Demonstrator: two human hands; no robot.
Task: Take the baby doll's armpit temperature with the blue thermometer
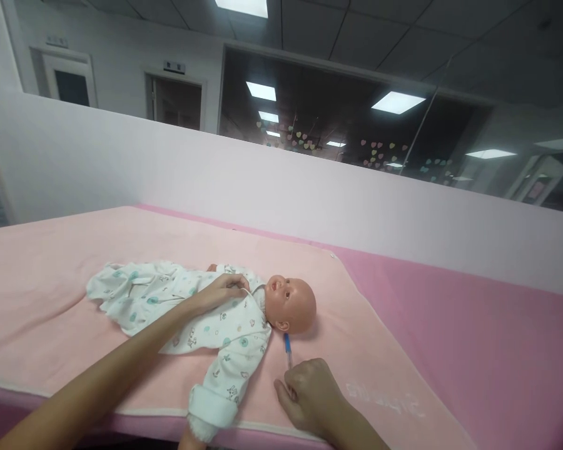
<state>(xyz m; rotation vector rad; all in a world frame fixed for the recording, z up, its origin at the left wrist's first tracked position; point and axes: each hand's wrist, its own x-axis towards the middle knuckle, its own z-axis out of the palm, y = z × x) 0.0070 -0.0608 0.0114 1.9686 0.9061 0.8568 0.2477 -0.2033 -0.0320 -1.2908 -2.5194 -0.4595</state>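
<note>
A baby doll [291,306] in a white patterned outfit [234,334] lies on its back on a pink blanket, head to the right. My left hand [225,289] rests on the chest near the collar, its fingers bent together at the cloth edge by the neck. Below the doll's head, my right hand [309,390] is closed around a thin clear stick-like object with a blue end [288,344]. The blue end points up toward the doll's ear. One sleeved arm of the doll stretches toward the front edge.
The pink blanket [51,281] covers a padded pink surface [488,331]. A low white wall [263,181] runs behind it. Beyond are doors, a dark window with heart stickers and ceiling lights.
</note>
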